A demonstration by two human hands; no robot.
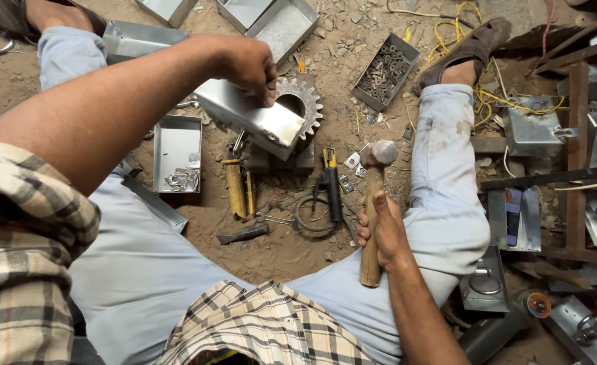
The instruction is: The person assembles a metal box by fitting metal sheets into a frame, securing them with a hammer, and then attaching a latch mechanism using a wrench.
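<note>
Dirt floor [291, 253], sandy and littered with metal parts, fills the frame; the person sits on it with legs spread in pale trousers and a checked shirt at the bottom edge. At centre left an open metal tray [176, 152] lies flat with small brackets in it. Just right of it, upper centre, the left hand [247, 64] comes in from the upper left, fingers closed over the top edge of a folded sheet-metal box [254, 118], which is tilted and rests on a toothed gear wheel [305, 101] sitting on a block. Below the box lie yellow-handled pliers [236, 186], a dark chisel [242, 235] and a black-handled tool [332, 189] across a coil of wire. At upper centre right a grey tray of nuts [385, 71] sits on the floor. At lower centre right the right hand [383, 230] has fingers wrapped tight round the wooden handle of a hammer [374, 203], head up, clear of the box and well right of it. Far right: more metal boxes [535, 128], yellow wire [508, 101], rusty bars.
</note>
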